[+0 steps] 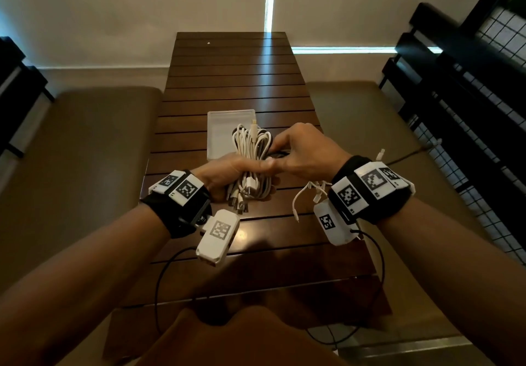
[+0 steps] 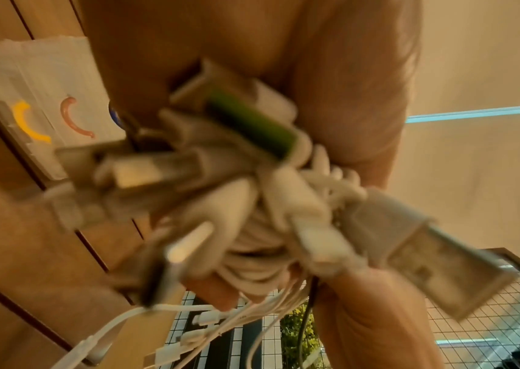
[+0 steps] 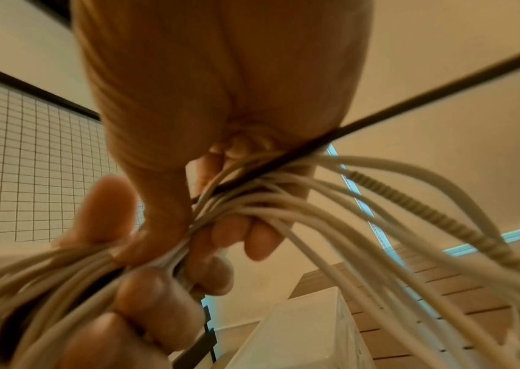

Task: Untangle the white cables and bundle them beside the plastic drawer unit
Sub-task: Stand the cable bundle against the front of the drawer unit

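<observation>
A bundle of white cables (image 1: 252,143) is held above the table, just in front of the translucent plastic drawer unit (image 1: 227,126). My left hand (image 1: 250,170) grips the bundle round its middle, with the plugs (image 2: 252,199) sticking out towards the wrist. My right hand (image 1: 284,149) is at the bundle's right side, its fingers curled round a thin black cord (image 3: 441,82) that runs taut across the white cables (image 3: 346,212). In the left wrist view the drawer unit (image 2: 31,119) shows yellow and brown handles.
A few loose white cable ends (image 1: 310,192) lie on the slatted wooden table (image 1: 233,75) under my right wrist. Padded benches (image 1: 85,152) flank the table on both sides. A black wire-grid rack (image 1: 469,109) stands at the right.
</observation>
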Demonstrator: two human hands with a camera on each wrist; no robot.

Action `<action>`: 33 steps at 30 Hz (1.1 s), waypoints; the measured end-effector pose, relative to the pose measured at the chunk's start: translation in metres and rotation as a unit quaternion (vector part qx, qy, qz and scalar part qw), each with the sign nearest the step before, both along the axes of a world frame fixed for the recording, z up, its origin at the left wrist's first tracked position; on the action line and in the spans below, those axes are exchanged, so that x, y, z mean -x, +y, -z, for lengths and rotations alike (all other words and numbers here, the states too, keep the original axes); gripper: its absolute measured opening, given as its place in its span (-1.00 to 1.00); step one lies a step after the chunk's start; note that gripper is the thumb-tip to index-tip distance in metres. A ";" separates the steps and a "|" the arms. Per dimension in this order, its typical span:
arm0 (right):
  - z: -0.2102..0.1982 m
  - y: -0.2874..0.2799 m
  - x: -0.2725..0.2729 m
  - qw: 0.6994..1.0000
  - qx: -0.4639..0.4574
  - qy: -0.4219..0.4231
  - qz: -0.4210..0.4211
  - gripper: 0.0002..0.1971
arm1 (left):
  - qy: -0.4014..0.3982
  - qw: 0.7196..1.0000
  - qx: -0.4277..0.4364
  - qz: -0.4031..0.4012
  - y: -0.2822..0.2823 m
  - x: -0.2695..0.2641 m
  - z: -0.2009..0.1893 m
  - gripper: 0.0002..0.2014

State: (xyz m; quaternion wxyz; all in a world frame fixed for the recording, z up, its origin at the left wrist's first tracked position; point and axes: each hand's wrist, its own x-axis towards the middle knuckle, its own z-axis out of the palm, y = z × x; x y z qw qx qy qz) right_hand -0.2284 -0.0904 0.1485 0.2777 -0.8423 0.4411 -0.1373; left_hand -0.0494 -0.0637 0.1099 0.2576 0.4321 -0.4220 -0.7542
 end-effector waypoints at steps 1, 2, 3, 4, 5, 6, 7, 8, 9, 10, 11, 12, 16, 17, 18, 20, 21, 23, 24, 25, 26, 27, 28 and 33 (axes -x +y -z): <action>-0.001 0.000 0.000 1.000 0.006 -0.002 0.013 -0.82 | -0.009 1.000 0.005 0.005 0.000 0.000 0.000 -0.64; 0.000 -0.001 0.000 1.000 0.011 0.003 0.021 -0.82 | -0.026 1.000 0.011 0.013 0.001 0.000 0.000 -0.64; 0.001 -0.001 -0.001 0.999 0.014 0.013 0.027 -0.78 | -0.053 0.998 0.019 0.020 0.001 0.001 0.000 -0.64; 0.002 -0.002 0.000 0.999 0.013 0.027 0.032 -0.72 | -0.078 0.996 0.033 0.029 0.001 0.001 0.000 -0.63; 0.002 -0.002 0.001 0.999 0.004 0.035 0.032 -0.66 | -0.094 0.994 0.041 0.034 0.000 0.003 -0.001 -0.62; 0.002 -0.003 0.002 0.999 -0.014 0.035 0.026 -0.63 | -0.105 0.993 0.048 0.035 0.000 0.004 -0.003 -0.60; 0.000 -0.004 0.004 0.999 -0.037 0.035 0.015 -0.62 | -0.116 0.991 0.054 0.032 0.001 0.004 -0.005 -0.57; -0.002 -0.005 0.008 0.997 -0.062 0.041 0.002 -0.64 | -0.133 0.989 0.063 0.029 0.000 0.004 -0.007 -0.54; -0.004 -0.006 0.012 0.995 -0.080 0.056 -0.014 -0.70 | -0.153 0.985 0.075 0.027 -0.001 0.004 -0.009 -0.55; -0.005 -0.006 0.016 0.993 -0.082 0.078 -0.029 -0.79 | -0.172 0.981 0.090 0.020 -0.003 0.004 -0.010 -0.62; -0.004 -0.006 0.019 0.991 -0.069 0.103 -0.041 -0.86 | -0.185 0.977 0.102 0.008 -0.003 0.004 -0.011 -0.72; -0.003 -0.006 0.022 0.991 -0.046 0.119 -0.040 -0.86 | -0.188 0.976 0.106 -0.006 -0.004 0.006 -0.012 -0.79; 0.009 -0.006 0.029 0.992 0.055 0.112 0.005 -0.63 | -0.168 0.980 0.091 -0.056 -0.009 0.009 -0.013 -0.89; 0.012 -0.006 0.029 0.994 0.070 0.088 0.015 -0.57 | -0.171 0.979 0.097 -0.057 -0.010 0.010 -0.013 -0.90; 0.013 -0.006 0.029 0.996 0.075 0.048 0.025 -0.56 | -0.175 0.977 0.107 -0.056 -0.012 0.011 -0.012 -0.89; 0.012 -0.008 0.028 0.996 0.075 -0.032 0.046 -0.57 | -0.178 0.975 0.121 -0.054 -0.014 0.015 -0.010 -0.88; 0.009 -0.009 0.028 0.994 0.069 -0.063 0.057 -0.58 | -0.173 0.976 0.124 -0.054 -0.015 0.017 -0.010 -0.88; 0.004 -0.012 0.026 0.988 0.042 -0.125 0.075 -0.66 | -0.146 0.979 0.131 -0.046 -0.016 0.021 -0.013 -0.92; 0.002 -0.012 0.026 0.983 0.033 -0.158 0.083 -0.72 | -0.125 0.982 0.134 -0.036 -0.016 0.024 -0.015 -0.92; 0.000 -0.010 0.026 0.978 0.031 -0.185 0.092 -0.76 | -0.096 0.986 0.135 -0.028 -0.016 0.027 -0.018 -0.90; 0.000 -0.009 0.025 0.972 0.028 -0.211 0.098 -0.80 | -0.060 0.989 0.131 -0.026 -0.015 0.031 -0.020 -0.86; 0.001 -0.008 0.024 0.965 0.014 -0.243 0.098 -0.83 | -0.022 0.992 0.123 -0.028 -0.014 0.035 -0.023 -0.82; 0.002 -0.006 0.022 0.956 -0.007 -0.279 0.094 -0.82 | 0.010 0.993 0.117 -0.029 -0.014 0.038 -0.024 -0.78; -0.003 0.006 0.009 0.927 -0.040 -0.361 0.092 -0.53 | -0.002 0.995 0.099 -0.018 -0.018 0.041 -0.035 -0.81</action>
